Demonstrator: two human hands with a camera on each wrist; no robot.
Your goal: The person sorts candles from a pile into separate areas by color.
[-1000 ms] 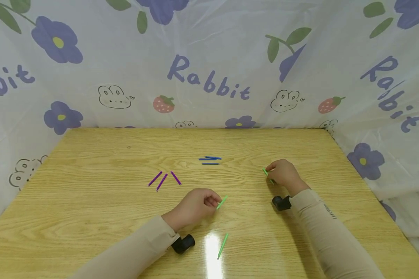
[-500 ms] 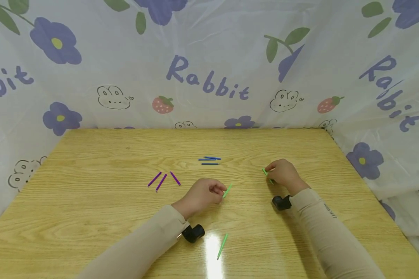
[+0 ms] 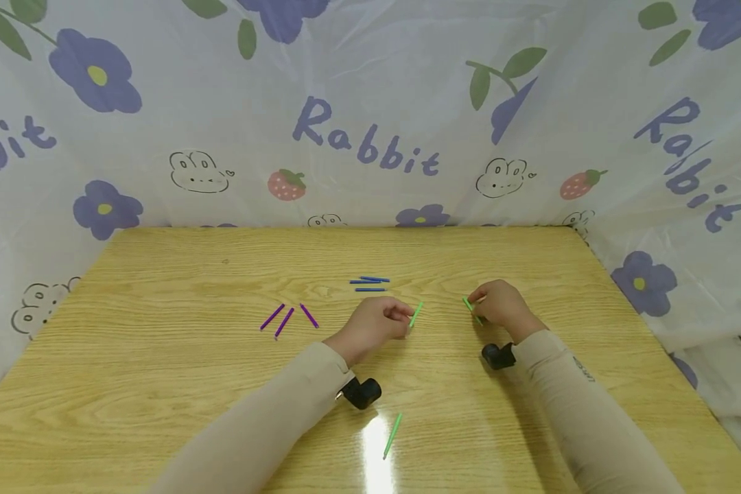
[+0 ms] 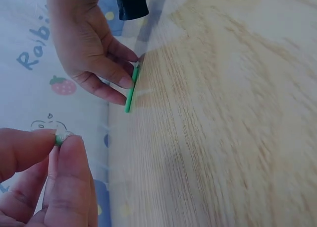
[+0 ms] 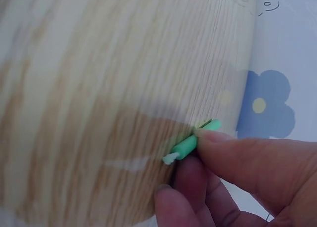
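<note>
In the head view my left hand (image 3: pixel 375 328) pinches a thin green candle (image 3: pixel 416 314) between thumb and fingers, held upright at a slant. The left wrist view shows just its end with a white wick (image 4: pixel 64 136). To the right, my right hand (image 3: pixel 501 309) pinches a second green candle (image 3: pixel 467 302) low at the table. Its white wick (image 5: pixel 171 158) points out past the thumb in the right wrist view. A third green candle (image 3: pixel 393 436) lies nearer the front, apart from both hands.
Three purple candles (image 3: pixel 285 322) lie left of my left hand. Three blue candles (image 3: pixel 370 289) lie farther back, two of them touching or nearly so. The wooden table (image 3: pixel 160 384) ends at a patterned curtain (image 3: pixel 241 137) behind and at the sides.
My left hand has moved forward and to the right with its green candle, closer to the right hand. The right hand and the candles on the table stay in place.
</note>
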